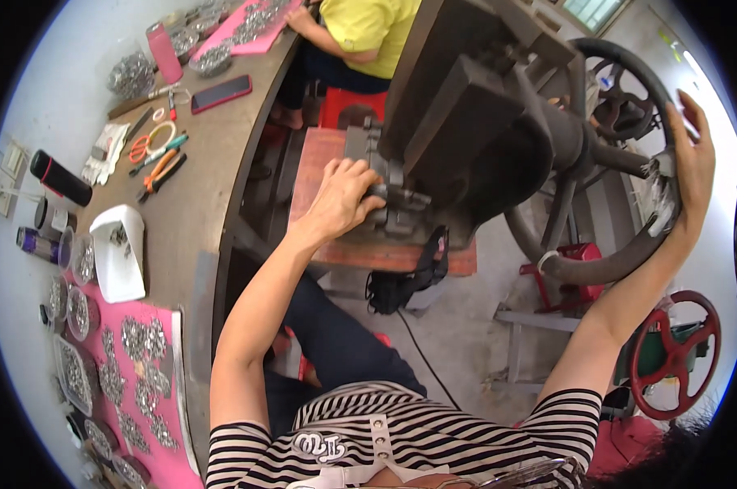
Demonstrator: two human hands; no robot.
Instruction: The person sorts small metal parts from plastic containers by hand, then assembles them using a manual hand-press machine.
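A large dark metal hand press [499,122] stands before me on a reddish board [319,175]. My left hand [340,198] is at the dark metal tooling [401,200] at the press's base. Its fingers are bent and closed there, and whatever is under the fingertips is hidden. On the right, my right hand [694,159] lies with its palm and wrist against the outer rim of the big handwheel [605,265]. The fingers of that hand stretch upward, apart and not wrapped round the rim. Frayed pale wrapping [660,196] covers part of the wheel near it.
A workbench [193,175] along the left carries a phone [222,94], pliers [166,173], a white scoop [120,269] and small metal parts on a pink mat [166,342]. A person in yellow [368,37] sits beyond. A red handwheel [674,354] stands at lower right.
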